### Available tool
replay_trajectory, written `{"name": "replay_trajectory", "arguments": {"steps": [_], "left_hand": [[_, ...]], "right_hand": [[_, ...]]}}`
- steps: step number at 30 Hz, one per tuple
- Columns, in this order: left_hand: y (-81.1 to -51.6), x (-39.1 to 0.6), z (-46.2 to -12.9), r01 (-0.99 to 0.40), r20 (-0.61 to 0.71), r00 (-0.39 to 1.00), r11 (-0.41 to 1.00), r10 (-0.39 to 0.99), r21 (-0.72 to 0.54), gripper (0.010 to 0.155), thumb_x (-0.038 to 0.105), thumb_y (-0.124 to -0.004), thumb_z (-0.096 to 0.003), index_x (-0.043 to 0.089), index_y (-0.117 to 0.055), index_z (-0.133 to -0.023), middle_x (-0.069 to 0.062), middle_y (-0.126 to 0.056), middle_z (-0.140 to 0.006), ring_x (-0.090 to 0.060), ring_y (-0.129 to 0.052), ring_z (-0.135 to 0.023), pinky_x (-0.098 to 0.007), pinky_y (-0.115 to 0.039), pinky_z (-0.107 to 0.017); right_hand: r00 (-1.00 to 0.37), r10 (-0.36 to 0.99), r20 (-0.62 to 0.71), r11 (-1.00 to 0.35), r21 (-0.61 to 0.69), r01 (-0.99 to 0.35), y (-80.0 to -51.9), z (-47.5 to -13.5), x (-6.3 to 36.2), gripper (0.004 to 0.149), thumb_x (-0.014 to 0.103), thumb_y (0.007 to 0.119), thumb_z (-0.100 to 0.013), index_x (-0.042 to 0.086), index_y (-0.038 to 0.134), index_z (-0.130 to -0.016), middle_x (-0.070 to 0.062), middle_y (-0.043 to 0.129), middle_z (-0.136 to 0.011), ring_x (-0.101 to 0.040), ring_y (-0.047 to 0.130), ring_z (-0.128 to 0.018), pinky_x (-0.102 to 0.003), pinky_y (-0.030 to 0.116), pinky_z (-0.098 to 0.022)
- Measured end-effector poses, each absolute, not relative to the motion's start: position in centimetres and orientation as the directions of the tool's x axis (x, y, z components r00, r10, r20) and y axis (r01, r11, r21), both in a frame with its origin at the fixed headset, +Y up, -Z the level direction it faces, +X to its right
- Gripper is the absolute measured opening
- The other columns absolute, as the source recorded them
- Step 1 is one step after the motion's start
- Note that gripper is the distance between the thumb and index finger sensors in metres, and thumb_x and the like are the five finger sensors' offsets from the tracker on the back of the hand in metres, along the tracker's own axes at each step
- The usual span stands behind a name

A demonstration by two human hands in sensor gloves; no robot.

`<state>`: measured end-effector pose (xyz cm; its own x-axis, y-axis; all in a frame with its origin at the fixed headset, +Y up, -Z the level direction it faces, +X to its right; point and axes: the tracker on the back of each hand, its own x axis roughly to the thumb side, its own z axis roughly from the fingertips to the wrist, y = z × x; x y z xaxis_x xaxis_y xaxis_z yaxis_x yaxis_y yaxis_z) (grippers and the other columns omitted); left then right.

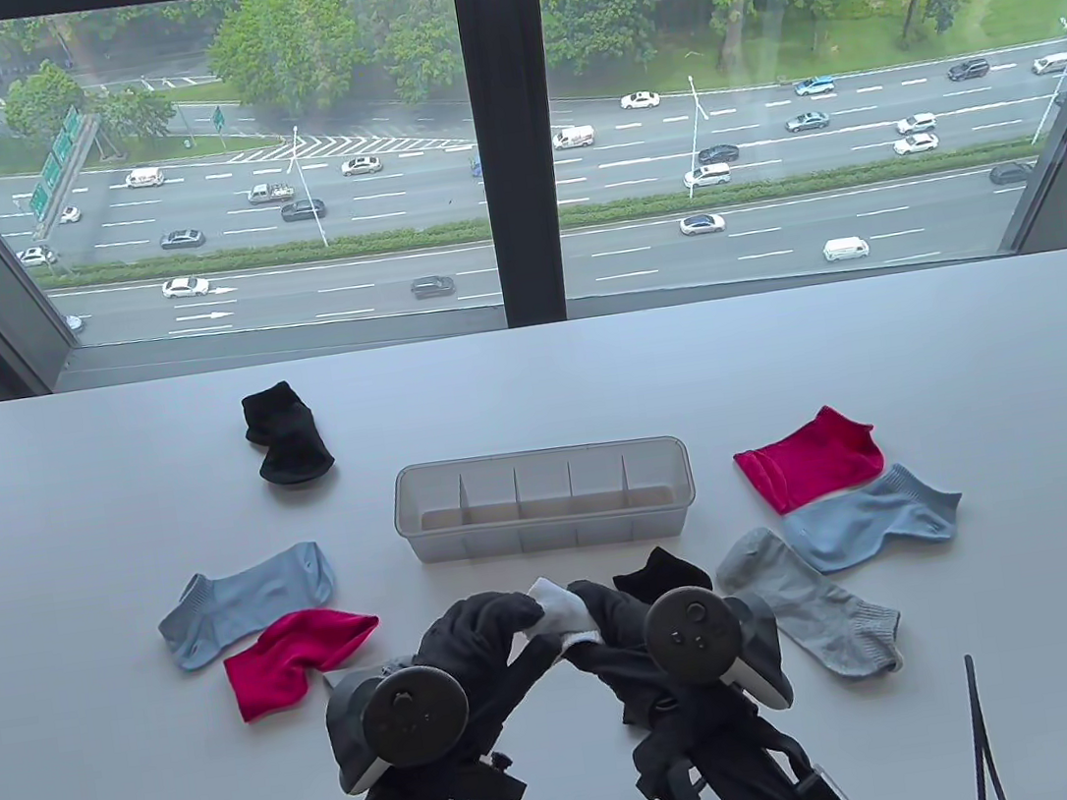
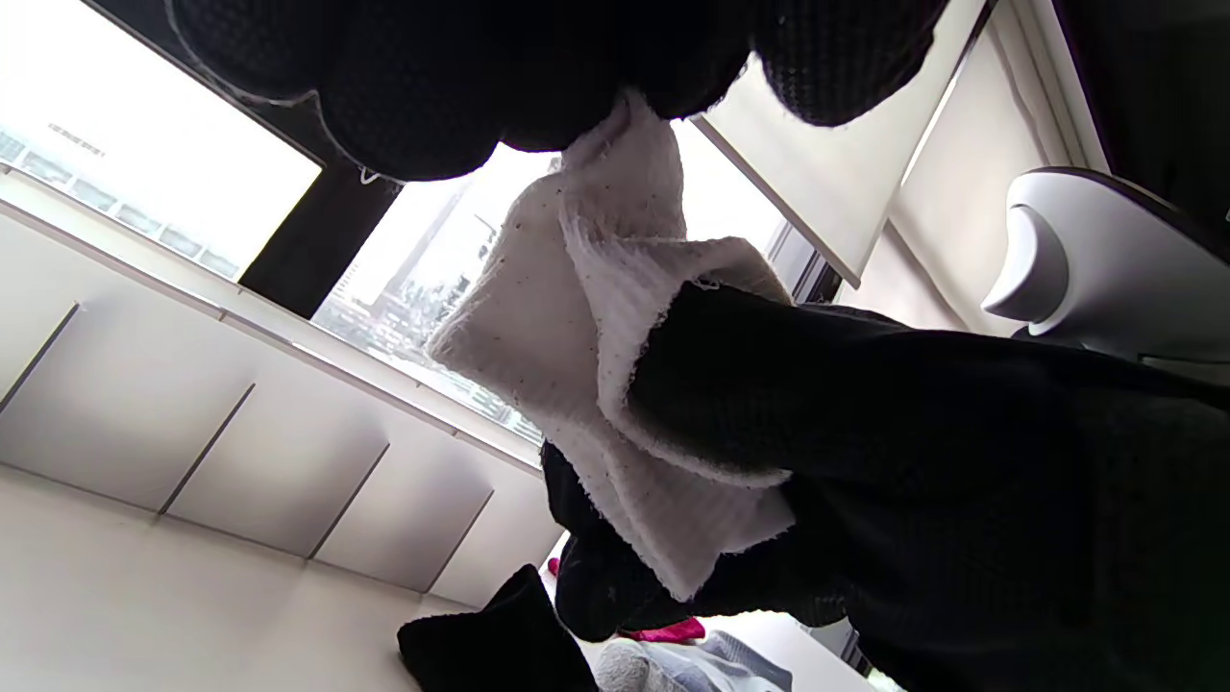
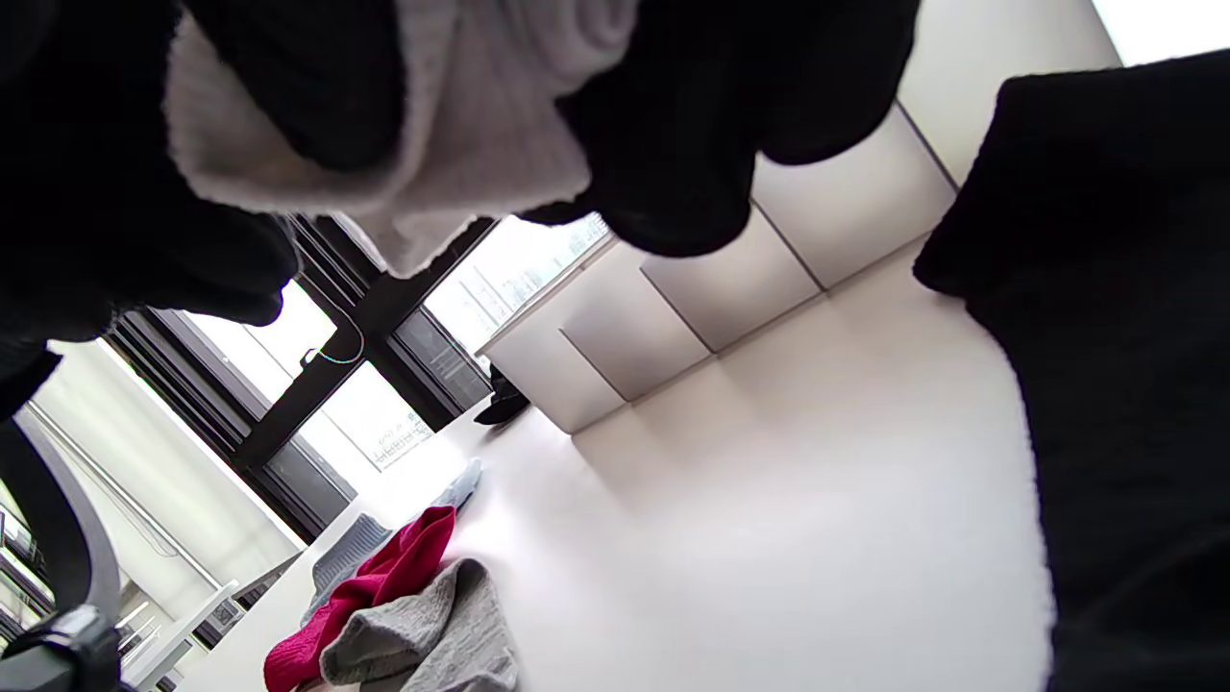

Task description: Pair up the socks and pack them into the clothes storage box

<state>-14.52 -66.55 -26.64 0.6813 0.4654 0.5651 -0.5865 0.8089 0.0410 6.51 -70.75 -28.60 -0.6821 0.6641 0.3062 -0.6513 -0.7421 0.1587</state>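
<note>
Fingers (image 1: 485, 620) of your left hand (image 1: 473, 642) and right hand (image 1: 615, 627) pinch white sock (image 1: 555, 612), lifted just before empty storage box (image 1: 545, 501). Step: seemingly folding white socks together. Next: tuck bundle into one compartment.

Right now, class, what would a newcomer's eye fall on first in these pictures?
Probably the two gloved hands at the table's near edge, the left hand and right hand together holding a white sock. Next, the bright pink socks, one at near left and one at right, either side of the empty divided storage box at mid-table.
</note>
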Motion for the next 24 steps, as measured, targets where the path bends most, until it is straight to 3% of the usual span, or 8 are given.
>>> {"name": "replay_trajectory", "arguments": {"steps": [4,6,8,9,17,22,24], "left_hand": [[-68.0,-13.6,-26.9,-0.456,0.545,0.738,0.89,0.398,-0.033,0.068,0.045,-0.078,-0.0515,0.009,-0.056,-0.104,-0.023,-0.069,-0.103,-0.045,-0.08,-0.086,-0.066,-0.065,-0.067],[-68.2,-13.7,-27.1,-0.487,0.537,0.739,0.873,0.408,0.007,0.059,0.041,-0.079,-0.0525,0.012,-0.057,-0.099,-0.021,-0.071,-0.1,-0.043,-0.083,-0.083,-0.064,-0.067,-0.066],[-68.0,-13.9,-27.2,-0.517,0.535,0.729,0.856,0.427,0.02,0.038,0.032,-0.078,-0.0549,0.013,-0.072,-0.088,-0.02,-0.079,-0.094,-0.041,-0.088,-0.076,-0.063,-0.07,-0.063],[-68.0,-14.0,-27.2,-0.51,0.529,0.734,0.86,0.426,0.015,0.035,0.029,-0.078,-0.0558,0.013,-0.074,-0.087,-0.02,-0.08,-0.092,-0.041,-0.089,-0.075,-0.062,-0.071,-0.063],[-67.7,-14.6,-27.6,-0.527,0.483,0.766,0.844,0.424,0.095,0.041,0.028,-0.063,-0.0569,0.006,-0.059,-0.092,-0.023,-0.082,-0.088,-0.04,-0.093,-0.07,-0.062,-0.074,-0.059],[-67.4,-15.2,-27.8,-0.494,0.433,0.811,0.857,0.394,0.144,0.041,0.026,-0.06,-0.0576,0.005,-0.058,-0.092,-0.022,-0.084,-0.086,-0.039,-0.094,-0.068,-0.061,-0.075,-0.059],[-67.5,-15.2,-28.0,-0.503,0.43,0.804,0.855,0.41,0.128,0.041,0.026,-0.059,-0.0579,0.005,-0.058,-0.092,-0.022,-0.084,-0.086,-0.039,-0.095,-0.068,-0.061,-0.075,-0.058]], "right_hand": [[-0.683,0.666,0.299,-0.74,0.159,-0.653,-70.9,-28.6,6.4,0.068,0.041,0.074,-0.06,0.0,0.049,-0.108,-0.013,0.086,-0.083,-0.027,0.092,-0.07,-0.054,0.071,-0.066],[-0.655,0.696,0.295,-0.714,0.189,-0.674,-70.9,-28.4,6.1,0.066,0.038,0.074,-0.06,0.001,0.048,-0.108,-0.015,0.085,-0.084,-0.029,0.091,-0.072,-0.056,0.069,-0.067],[-0.675,0.657,0.335,-0.75,0.192,-0.633,-70.8,-28.5,6.1,0.064,0.037,0.071,-0.062,0.003,0.046,-0.11,-0.014,0.083,-0.086,-0.029,0.09,-0.074,-0.056,0.068,-0.068],[-0.682,0.648,0.339,-0.758,0.192,-0.624,-70.8,-28.5,6.0,0.064,0.037,0.071,-0.062,0.004,0.046,-0.11,-0.014,0.083,-0.087,-0.029,0.09,-0.074,-0.056,0.068,-0.068],[-0.591,0.746,0.306,-0.665,0.305,-0.682,-71.2,-28.5,5.5,0.063,0.036,0.066,-0.064,0.012,0.037,-0.115,-0.017,0.081,-0.088,-0.032,0.088,-0.076,-0.059,0.065,-0.069],[-0.52,0.811,0.267,-0.585,0.367,-0.724,-71.5,-28.6,5.4,0.053,0.025,0.073,-0.061,0.029,0.05,-0.108,-0.018,0.065,-0.103,-0.04,0.071,-0.092,-0.064,0.06,-0.071],[-0.478,0.844,0.245,-0.537,0.395,-0.745,-71.6,-28.7,5.5,0.051,0.02,0.075,-0.059,0.03,0.054,-0.105,-0.018,0.061,-0.104,-0.041,0.067,-0.095,-0.065,0.059,-0.072]]}}
